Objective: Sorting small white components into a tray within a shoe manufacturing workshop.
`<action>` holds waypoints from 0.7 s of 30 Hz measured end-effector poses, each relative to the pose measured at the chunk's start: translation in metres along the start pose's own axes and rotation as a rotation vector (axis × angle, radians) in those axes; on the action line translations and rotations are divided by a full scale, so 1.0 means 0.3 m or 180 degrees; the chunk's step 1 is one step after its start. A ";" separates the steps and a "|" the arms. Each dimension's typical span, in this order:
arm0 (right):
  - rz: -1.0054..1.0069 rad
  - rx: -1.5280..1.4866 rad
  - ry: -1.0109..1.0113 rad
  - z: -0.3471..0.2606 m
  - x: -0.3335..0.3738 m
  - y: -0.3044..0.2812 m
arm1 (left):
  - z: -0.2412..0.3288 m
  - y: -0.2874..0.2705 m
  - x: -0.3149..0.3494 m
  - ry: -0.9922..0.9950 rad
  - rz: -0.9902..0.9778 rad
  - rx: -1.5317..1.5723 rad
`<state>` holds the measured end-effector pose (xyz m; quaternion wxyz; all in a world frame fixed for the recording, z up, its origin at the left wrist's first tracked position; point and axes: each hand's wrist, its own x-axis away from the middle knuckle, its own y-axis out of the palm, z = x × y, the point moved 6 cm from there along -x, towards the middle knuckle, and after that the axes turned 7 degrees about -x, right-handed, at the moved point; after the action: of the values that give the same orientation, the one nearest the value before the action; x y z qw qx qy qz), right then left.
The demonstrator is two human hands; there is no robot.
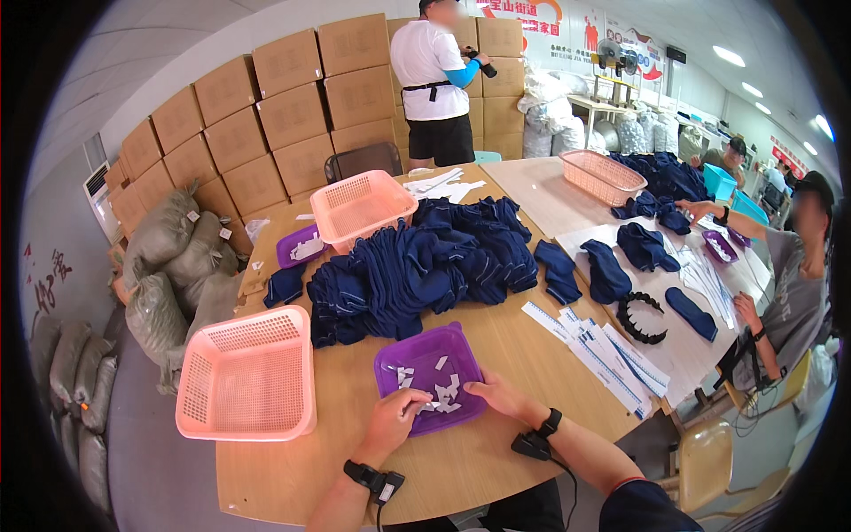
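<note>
A purple plastic tray [383, 365] holding small white slips [448, 390] sits close to me at the table's near side. My left hand [394, 421] reaches over its lower left corner, thumb and fingers pinched together on what looks like a white slip. At the right rim, my right hand [501, 396] grips the tray with the thumb over the edge. Just beyond the tray lies a big heap of dark navy socks [417, 266], stacked in folds. Both wrists carry black strapped devices.
An empty-looking pink basket [248, 426] stands left, another pink basket [365, 238] behind the heap. Beside that is a second purple tray [300, 248]. Printed paper strips [589, 355] and a black ring-shaped band [642, 317] lie right. A co-worker [784, 275] sits at right; a person [434, 80] stands behind.
</note>
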<state>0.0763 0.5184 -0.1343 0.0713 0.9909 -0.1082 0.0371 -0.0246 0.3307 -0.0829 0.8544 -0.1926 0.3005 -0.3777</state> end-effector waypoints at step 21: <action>0.0016 0.0011 0.0137 0.045 -0.003 -0.012 | -0.010 -0.025 0.007 0.0192 0.0483 0.0231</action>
<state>0.0771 0.5199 -0.1483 0.0718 0.9897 -0.1090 0.0589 -0.0294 0.3239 -0.0818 0.8775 -0.1268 0.3259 -0.3282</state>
